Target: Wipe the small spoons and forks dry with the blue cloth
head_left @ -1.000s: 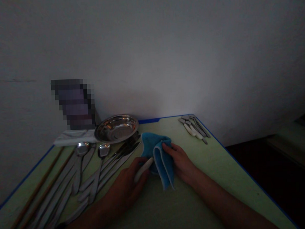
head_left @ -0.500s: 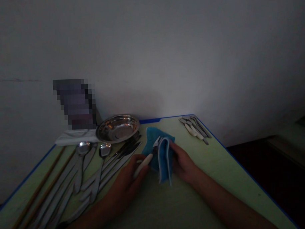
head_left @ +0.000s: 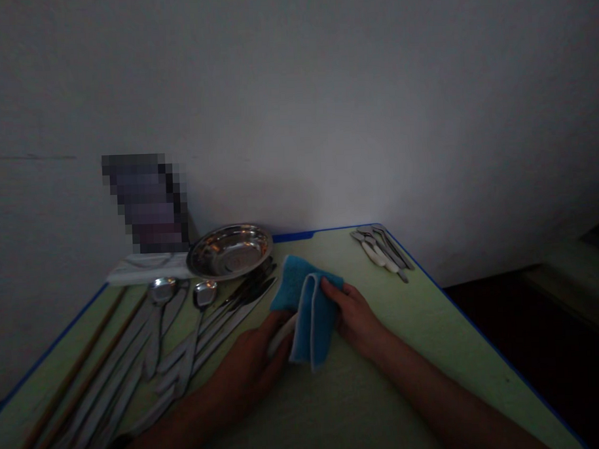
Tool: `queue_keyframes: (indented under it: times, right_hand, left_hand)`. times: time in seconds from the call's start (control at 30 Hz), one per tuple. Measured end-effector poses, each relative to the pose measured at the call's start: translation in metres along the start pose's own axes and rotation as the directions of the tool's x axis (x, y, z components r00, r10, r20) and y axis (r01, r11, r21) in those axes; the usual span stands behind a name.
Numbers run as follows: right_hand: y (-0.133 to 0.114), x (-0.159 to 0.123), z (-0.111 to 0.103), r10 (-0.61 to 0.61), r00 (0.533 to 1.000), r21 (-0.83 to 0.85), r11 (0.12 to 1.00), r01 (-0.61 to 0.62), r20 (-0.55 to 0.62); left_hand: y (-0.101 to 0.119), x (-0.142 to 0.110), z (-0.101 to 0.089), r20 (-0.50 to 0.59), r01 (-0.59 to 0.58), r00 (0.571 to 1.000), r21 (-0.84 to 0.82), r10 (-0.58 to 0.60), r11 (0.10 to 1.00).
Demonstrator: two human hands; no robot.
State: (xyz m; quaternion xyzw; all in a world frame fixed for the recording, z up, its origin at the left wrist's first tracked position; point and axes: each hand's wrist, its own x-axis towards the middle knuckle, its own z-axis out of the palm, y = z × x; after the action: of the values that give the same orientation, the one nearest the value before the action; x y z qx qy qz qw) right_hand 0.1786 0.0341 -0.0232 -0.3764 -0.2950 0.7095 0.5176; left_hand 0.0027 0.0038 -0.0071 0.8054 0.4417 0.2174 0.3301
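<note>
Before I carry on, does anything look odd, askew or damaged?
Nothing looks spilled, nor the blue cloth visibly torn. At left, one spoon lies askew across neighbouring utensil handles. The wall has a thin dark line at left, possibly a crack.

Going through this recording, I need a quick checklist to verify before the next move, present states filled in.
1. Left hand grips the white handle: ok.
2. Right hand holds the cloth: ok.
3. Utensil's far end visible: not ok, hidden by the cloth.
4. Far end clean: cannot tell.
5. Bowl upright, apart from both hands: ok.
6. Far-right cutlery apart from the right hand: ok.
</note>
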Motion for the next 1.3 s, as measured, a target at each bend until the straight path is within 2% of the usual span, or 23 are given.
queue_keyframes:
  times: [0.1, 0.3, 0.6, 0.8, 0.93, 1.1, 1.3]
  right_hand:
    - [-0.002, 0.002, 0.000, 0.012, 0.999, 0.030, 0.999, -0.011, -0.036]
    - [-0.003, 0.003, 0.000, 0.039, 0.999, 0.152, 0.988, -0.036, -0.016]
    - [-0.008, 0.004, -0.004, 0.167, 0.985, 0.337, 0.926, -0.171, 0.042]
    - [-0.011, 0.004, -0.007, 0.181, 0.981, 0.384, 0.903, -0.192, 0.066]
    - [-0.008, 0.007, -0.009, 0.214, 0.974, 0.372, 0.900, -0.228, 0.077]
    - [-0.008, 0.006, -0.007, 0.190, 0.978, 0.317, 0.925, -0.209, 0.090]
    - [-0.004, -0.001, -0.001, 0.100, 0.995, 0.078, 0.992, -0.102, 0.031]
  left_hand:
    - [-0.001, 0.000, -0.001, 0.003, -0.019, 1.000, -0.001, 0.019, 1.000]
    - [-0.003, -0.001, -0.004, 0.011, -0.064, 0.998, -0.070, 0.065, 0.995]
    - [0.004, -0.001, -0.007, 0.015, -0.018, 1.000, -0.154, 0.020, 0.988]
    - [-0.002, -0.003, -0.005, -0.112, 0.064, 0.990, -0.148, -0.081, 0.987]
    - [-0.004, -0.004, -0.003, -0.115, 0.096, 0.987, -0.143, -0.113, 0.985]
    - [0.000, -0.002, -0.004, -0.099, 0.084, 0.990, -0.179, -0.103, 0.980]
    - [0.001, 0.002, -0.003, -0.032, 0.040, 0.998, -0.167, -0.046, 0.985]
